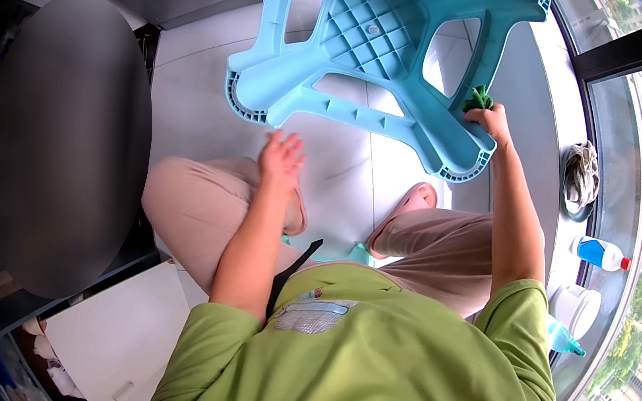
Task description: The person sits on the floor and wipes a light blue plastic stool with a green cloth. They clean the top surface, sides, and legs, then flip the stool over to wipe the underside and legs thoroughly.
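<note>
In front of my knees a light-blue plastic stool [370, 44] is turned with its ribbed underside and hollow legs towards me. My right hand [494, 123] grips a green cloth [479, 99] and holds it against the inner edge of the stool's right near leg. Part of the cloth is hidden by the fingers. Below the stool's left near leg, my left hand [282, 158] is bare, its fingers spread and slightly blurred. It appears apart from the leg. The stool's top edge runs out of view.
On the windowsill to my right are a bowl [572, 202] holding a grey cloth [582, 169], a bottle with a red cap [603, 254], a white tub [577, 310] and a teal bottle [565, 339]. A white cabinet [118, 338] stands at lower left. Pink slippers [407, 208] rest below me.
</note>
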`<state>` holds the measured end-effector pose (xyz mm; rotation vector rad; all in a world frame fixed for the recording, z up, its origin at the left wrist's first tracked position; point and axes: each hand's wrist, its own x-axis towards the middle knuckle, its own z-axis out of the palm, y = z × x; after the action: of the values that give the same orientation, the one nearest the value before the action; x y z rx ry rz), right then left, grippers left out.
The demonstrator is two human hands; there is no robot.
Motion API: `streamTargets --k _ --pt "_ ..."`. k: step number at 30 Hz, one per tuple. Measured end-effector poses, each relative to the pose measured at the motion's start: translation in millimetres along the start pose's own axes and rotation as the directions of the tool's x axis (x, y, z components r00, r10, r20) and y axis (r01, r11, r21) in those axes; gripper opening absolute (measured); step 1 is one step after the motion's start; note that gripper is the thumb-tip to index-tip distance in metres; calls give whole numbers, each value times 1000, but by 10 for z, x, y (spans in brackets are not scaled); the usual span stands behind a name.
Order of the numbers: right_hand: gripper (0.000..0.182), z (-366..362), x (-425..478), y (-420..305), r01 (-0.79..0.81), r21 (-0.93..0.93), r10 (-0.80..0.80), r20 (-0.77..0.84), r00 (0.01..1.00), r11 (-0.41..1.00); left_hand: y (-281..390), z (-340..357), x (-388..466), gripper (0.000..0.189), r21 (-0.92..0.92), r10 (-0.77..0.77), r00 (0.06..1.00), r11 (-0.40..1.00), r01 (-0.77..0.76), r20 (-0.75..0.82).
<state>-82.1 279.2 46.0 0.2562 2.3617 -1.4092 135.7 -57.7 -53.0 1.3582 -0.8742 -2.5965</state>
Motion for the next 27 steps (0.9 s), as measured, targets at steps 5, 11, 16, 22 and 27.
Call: streamTargets --k 5,11,16,22,27 --pt "30 -186 184 177 49 -170 -44 37 998 984 769 139 -469 71 -141 209 978 968 -208 -5" --pt "21 -67 153 136 219 -229 -216 40 976 949 737 6 -723 54 380 10 960 917 -120 281" --pt "51 -207 25 93 263 -360 -320 -107 941 895 460 53 -785 47 348 41 980 931 -108 194" --pt "65 -362 -764 -642 499 -207 -535 -202 820 842 178 181 -861 45 370 108 983 916 -157 150" --pt "33 709 -968 -277 740 -146 -716 187 673 657 -13 73 -717 43 287 126 985 945 -154 114"
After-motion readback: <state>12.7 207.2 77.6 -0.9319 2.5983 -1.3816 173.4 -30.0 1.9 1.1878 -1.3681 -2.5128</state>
